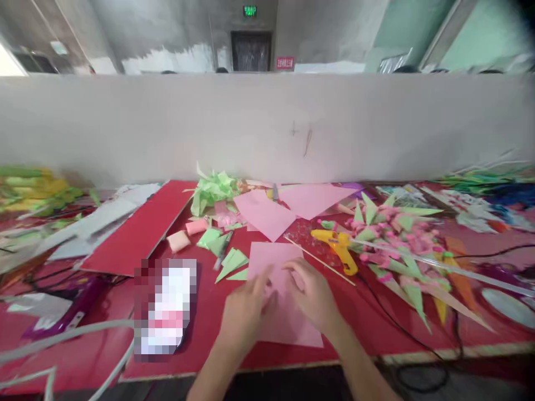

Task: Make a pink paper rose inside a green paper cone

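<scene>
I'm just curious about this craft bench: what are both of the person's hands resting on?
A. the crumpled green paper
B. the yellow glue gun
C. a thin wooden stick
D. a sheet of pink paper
D: the left hand and right hand both lie flat on the pink paper sheet, while the yellow glue gun sits apart to the right.

Grey partition point(267, 125) spans the bench's far edge. Behind it: bare concrete wall point(167, 28), dark doorway point(251, 51) under a green exit sign point(250, 10) (lit), green wall point(480, 28) right.
</scene>
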Demonstrator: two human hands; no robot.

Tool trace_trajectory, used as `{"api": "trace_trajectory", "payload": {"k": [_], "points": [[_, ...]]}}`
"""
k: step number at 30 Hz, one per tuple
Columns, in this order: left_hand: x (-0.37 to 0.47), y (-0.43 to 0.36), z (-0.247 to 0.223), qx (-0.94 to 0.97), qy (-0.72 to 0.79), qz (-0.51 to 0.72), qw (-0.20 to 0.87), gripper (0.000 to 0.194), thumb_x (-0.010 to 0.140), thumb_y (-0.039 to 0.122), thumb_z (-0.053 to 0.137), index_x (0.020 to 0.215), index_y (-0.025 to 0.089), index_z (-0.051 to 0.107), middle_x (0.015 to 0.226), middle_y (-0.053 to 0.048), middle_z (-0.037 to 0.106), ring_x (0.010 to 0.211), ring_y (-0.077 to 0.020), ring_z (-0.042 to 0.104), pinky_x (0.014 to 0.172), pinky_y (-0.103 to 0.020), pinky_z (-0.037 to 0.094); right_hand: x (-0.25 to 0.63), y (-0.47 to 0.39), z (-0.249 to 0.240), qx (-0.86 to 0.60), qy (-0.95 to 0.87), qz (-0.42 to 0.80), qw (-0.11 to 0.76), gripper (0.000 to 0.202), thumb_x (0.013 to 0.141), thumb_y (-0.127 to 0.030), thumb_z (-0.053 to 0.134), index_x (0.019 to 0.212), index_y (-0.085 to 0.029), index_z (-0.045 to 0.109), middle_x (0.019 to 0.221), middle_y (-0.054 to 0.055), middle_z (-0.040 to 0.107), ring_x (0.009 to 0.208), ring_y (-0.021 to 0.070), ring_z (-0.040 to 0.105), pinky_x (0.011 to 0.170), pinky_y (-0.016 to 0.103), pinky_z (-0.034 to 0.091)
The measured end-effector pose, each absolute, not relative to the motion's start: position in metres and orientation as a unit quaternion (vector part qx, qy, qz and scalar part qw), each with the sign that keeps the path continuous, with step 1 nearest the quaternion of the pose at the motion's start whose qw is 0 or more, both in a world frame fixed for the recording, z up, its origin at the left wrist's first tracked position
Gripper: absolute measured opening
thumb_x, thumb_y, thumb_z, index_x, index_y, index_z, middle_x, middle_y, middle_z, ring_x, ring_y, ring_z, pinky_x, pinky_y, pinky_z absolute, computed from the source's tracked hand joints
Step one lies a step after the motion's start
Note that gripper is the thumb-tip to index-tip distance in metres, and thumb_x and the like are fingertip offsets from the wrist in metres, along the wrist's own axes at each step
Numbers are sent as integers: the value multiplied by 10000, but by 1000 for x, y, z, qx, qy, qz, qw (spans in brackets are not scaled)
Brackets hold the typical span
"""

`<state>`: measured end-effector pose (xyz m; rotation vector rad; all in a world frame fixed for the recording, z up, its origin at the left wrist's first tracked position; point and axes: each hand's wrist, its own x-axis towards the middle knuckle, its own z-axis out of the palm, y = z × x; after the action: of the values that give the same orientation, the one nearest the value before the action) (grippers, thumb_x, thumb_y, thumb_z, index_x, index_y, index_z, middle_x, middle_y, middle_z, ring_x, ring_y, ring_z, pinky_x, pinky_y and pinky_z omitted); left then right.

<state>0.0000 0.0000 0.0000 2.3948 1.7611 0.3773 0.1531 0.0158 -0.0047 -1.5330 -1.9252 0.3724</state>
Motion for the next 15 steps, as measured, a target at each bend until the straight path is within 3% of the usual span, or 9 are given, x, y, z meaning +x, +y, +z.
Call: {"api": "trace_trajectory", "payload": {"k": [3,5,9,15], "points": [[-22,21,-9,780,618,99,-14,315,793,190,435,1102,198,494,1135,-71,523,1012,-228,497,726,-310,471,166,14,-12,-572,-766,124,267,388,757,-188,421,1141,-152,467,1136,98,524,1082,214,452,910,377,382],[-30,28,-14,788,609,82,-37,298,792,158,426,1070,195,525,1149,-71,518,1070,-239,455,815,-352,436,169,8,-18,-523,-812,141,217,495,745,-218,457,1233,-170,391,1261,92,429,1189,222,341,976,390,309],[-33,25,-25,788,611,62,-47,345,817,156,378,1142,186,490,1203,-80,494,1087,-236,453,873,-389,405,172,-10,-29,-483,-849,171,131,558,738,-322,500,1269,-236,354,1369,63,280,1265,244,192,1014,427,218],[-36,22,-37,766,634,85,-59,381,831,229,373,1201,173,440,1274,-94,422,1164,-273,369,851,-388,431,192,-30,-29,-498,-837,207,96,565,739,-370,502,1273,-282,341,1397,35,211,1278,242,151,1025,456,142]]}}
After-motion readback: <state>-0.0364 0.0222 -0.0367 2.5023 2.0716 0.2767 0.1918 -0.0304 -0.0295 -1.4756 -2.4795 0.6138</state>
